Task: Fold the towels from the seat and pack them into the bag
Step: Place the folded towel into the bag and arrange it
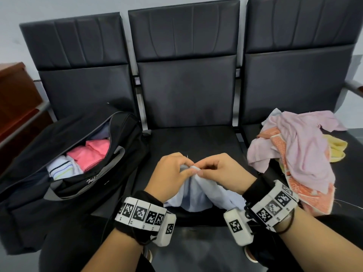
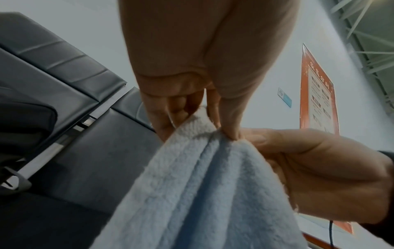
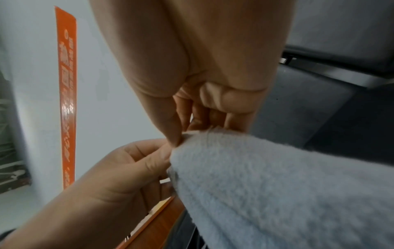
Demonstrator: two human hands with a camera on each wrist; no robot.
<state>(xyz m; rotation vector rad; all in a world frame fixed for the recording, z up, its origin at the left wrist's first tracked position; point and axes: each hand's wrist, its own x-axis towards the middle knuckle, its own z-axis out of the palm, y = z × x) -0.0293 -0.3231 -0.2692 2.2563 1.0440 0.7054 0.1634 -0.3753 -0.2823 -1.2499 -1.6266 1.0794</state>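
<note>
- Seats [image 1: 188, 95] in a row of three fill the head view; our work is over the front of the middle one.
- Bag [image 1: 64, 165] lies open on the left seat, so it is on the side of our left hand [image 1: 169, 175]. Folded pink and striped white cloths are already inside it.
- Pile of unfolded towels [image 1: 294, 154], pink, orange and yellow, lies on the right seat, near our right hand [image 1: 224, 171].
- Blue towel [image 1: 198, 193] hangs from both hands above the middle seat, its long axis running downward and toward us; whether its low end touches the seat, we cannot tell.
- Grip of each hand: thumb and fingers pinch the same upper edge of the blue towel, the two hands touching each other at the top point. In the left wrist view the fingertips [image 2: 232, 133] press into the gathered fabric.
- We judge that the next move turns on this: both grips sit together, so they should slide apart along the edge to spread it for folding.
</note>
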